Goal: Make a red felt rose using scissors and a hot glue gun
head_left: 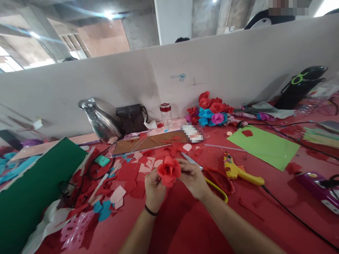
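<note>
A red paper rose [168, 171] faces me between my two hands, its layered petals opened round a darker centre. My left hand [154, 188] is closed on the rose from below and the left; the fingers behind the bloom are partly hidden. On the other side, my right hand [192, 177] pinches the rose's right edge between thumb and fingers. Scissors [215, 181] with red and yellow handles lie just right of my right hand. Red and pink paper petals [118, 194] are scattered to the left of my hands.
A yellow glue gun [243, 173] with a black cord lies right, near a green sheet [267, 146] and a purple power strip [317, 188]. Finished paper flowers [212, 109], a glass jar [166, 116] and a steel jug [102, 121] stand by the partition. A green box [39, 190] is at left.
</note>
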`<state>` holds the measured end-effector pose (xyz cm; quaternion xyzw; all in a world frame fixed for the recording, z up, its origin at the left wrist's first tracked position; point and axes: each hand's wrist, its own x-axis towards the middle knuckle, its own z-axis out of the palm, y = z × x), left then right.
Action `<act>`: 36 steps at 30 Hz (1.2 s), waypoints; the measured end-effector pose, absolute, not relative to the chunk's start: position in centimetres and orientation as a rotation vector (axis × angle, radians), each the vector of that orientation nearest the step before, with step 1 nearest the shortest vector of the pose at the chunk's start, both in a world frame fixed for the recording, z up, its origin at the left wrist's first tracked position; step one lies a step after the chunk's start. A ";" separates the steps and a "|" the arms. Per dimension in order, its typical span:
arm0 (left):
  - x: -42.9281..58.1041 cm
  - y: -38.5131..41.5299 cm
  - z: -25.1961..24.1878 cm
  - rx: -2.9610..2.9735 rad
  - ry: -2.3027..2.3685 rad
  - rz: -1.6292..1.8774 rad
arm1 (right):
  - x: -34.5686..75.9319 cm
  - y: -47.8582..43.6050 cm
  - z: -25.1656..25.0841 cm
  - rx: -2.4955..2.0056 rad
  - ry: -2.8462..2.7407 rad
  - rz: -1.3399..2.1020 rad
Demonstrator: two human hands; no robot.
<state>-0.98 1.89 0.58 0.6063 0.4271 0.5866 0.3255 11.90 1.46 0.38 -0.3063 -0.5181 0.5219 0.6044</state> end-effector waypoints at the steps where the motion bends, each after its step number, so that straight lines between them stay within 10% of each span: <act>1: -0.9 1.9 0.5 1.548 1.114 1.532 | 11.8 1.5 0.4 -0.720 -1.188 1.217; 15: 0.6 2.5 -0.3 0.679 0.812 1.317 | 11.7 1.6 1.2 -0.927 -0.826 1.363; 36: 0.3 2.5 -0.1 0.944 0.973 1.337 | 11.7 1.6 0.8 -0.856 -0.931 1.280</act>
